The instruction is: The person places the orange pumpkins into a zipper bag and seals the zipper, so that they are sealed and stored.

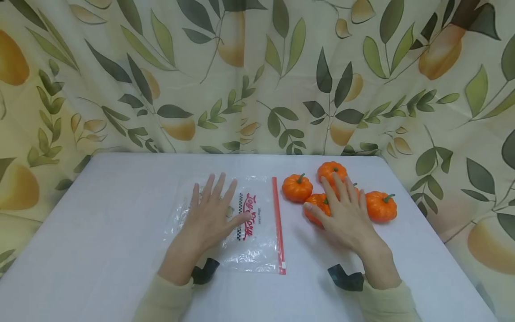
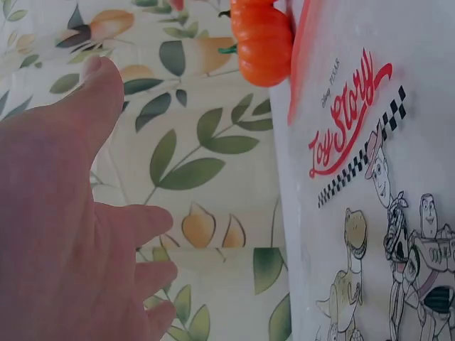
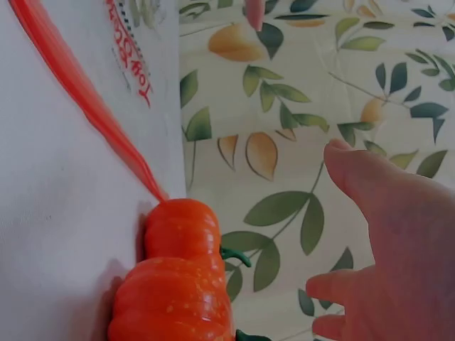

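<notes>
One cream fabric backdrop printed with green leaves and yellow-orange fruit (image 1: 257,100) fills the top of our head view, its edges cropped, above a white-covered table (image 1: 100,232) whose near side runs out of frame. On it we see a flat, clear plastic bag with red "Toy Story" lettering and a red strip down its right side (image 1: 261,252); the left hand (image 1: 211,217) hides many of its printed cartoon figures, and our left wrist view cuts some off. Pale cream sleeves (image 1: 166,299) are cropped at the bottom. Just right of the bag sit five glossy orange pumpkins with green stems (image 1: 297,188), one mostly hidden behind the right hand (image 1: 348,217).

The bag lies beneath the left hand's fingers, the pumpkins beneath and around the right's. Our wrist views show both hands raised, apart from bag and pumpkins. All fingers in our head view are straight and spread, thumbs angled inward, gripping nothing. Dark bands (image 1: 347,278) show at the wrists.
</notes>
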A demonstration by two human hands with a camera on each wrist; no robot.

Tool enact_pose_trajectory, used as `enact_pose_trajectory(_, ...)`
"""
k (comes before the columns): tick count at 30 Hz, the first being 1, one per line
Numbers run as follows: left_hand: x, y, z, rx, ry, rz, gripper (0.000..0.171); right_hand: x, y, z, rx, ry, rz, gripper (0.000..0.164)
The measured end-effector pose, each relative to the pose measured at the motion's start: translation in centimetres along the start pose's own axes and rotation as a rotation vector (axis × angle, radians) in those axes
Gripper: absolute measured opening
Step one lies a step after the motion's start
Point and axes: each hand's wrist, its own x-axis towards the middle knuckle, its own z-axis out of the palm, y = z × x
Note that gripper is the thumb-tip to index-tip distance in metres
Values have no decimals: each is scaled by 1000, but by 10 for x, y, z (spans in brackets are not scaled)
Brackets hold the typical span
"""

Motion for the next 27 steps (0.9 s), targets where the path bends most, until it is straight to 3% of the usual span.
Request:
enact_pose_trajectory(7, 10, 11, 4, 28, -43, 31, 94, 9, -4, 3, 15, 0, -29, 94)
enact_pose_trajectory(15, 25, 30, 14, -84, -126, 94, 94, 27, -12, 10, 77, 22, -49, 90)
enact_pose_trajectory(22, 29, 42, 30, -95, -176, 167, 92, 44, -15, 19, 161, 75, -22, 72)
enact_pose_trajectory(27, 26, 52, 35, -93, -208, 191, 87, 50, -13, 23, 155, 138, -25, 66)
